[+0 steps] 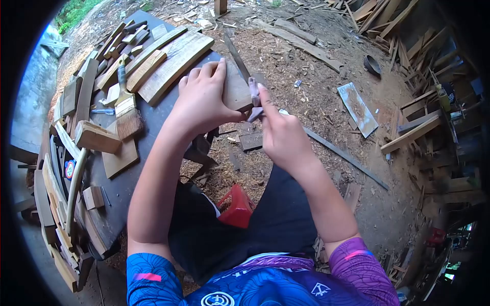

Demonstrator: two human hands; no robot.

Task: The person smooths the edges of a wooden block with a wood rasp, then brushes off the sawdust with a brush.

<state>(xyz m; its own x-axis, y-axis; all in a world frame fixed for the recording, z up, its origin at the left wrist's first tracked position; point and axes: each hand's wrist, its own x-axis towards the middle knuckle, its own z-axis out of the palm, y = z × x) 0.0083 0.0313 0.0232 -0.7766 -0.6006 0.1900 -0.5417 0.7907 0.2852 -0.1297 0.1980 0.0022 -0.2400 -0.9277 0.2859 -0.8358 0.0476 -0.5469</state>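
My left hand (204,97) lies spread on a flat wooden board (236,89) at the table's right edge, its thumb reaching toward the board's near corner. My right hand (286,135) is wrapped round the pale purplish handle (254,94) of a hand saw. The saw's narrow dark blade (236,55) points up and away, along the right side of the board. Whether its teeth touch the wood cannot be made out.
On the dark table (148,137) lie a wide brush (127,112), a wooden mallet (97,137) and several wood pieces. A red object (237,206) is between my legs. Planks, a long metal strip (347,158) and a dark bowl (372,65) lie on the shaving-covered ground.
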